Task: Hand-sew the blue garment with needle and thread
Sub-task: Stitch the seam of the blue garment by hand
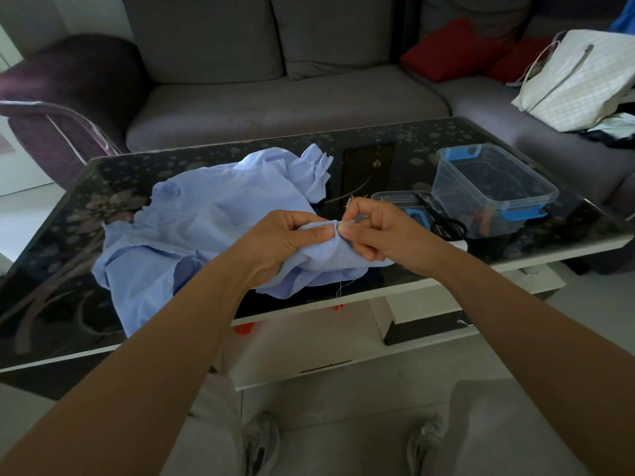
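**Fingers, head view (sole view).**

- Fingers (318, 235) of the left hand (285, 240): curled, thumb on top, gripping a bunched fold of the light blue thin-woven garment (206, 218).
- Fingers (345, 229) of the right hand (381, 231): thumb and forefinger closed in a narrow pinch at the crest of that fold, touching the left thumb. They appear to hold the end of a fine metal needle (329, 227), seen only as a thin glint. The other fingers are loosely curled beneath.
- Garment: held fold raised just above the near edge of the black glass-topped desk with a floral pattern (395, 159). The rest lies crumpled on the desk to the left, with a gathered cuff at the far side.
- Pale thread (338, 292): one strand hangs below the held fold, past the desk edge.
- Clear plastic box with blue clips (494, 190): right of the hands, on the desk.
- Black-handled scissors (450, 225): beside the box, near the right wrist.
- Grey fabric sofa (275, 97), red cushions (453, 49) and white woven bag (580, 80): beyond the desk.

**Step in hand (judgement):** passing the needle through the pinched fold.

**Handling notes:**
- Keep the left grip taut so the thin cloth does not pucker.
- Take a small, even bite close to the edge.
- Draw the needle straight through.
- Pull the thread until snug, without gathering the fabric.
- Watch that the hanging strand does not snag on the desk edge.
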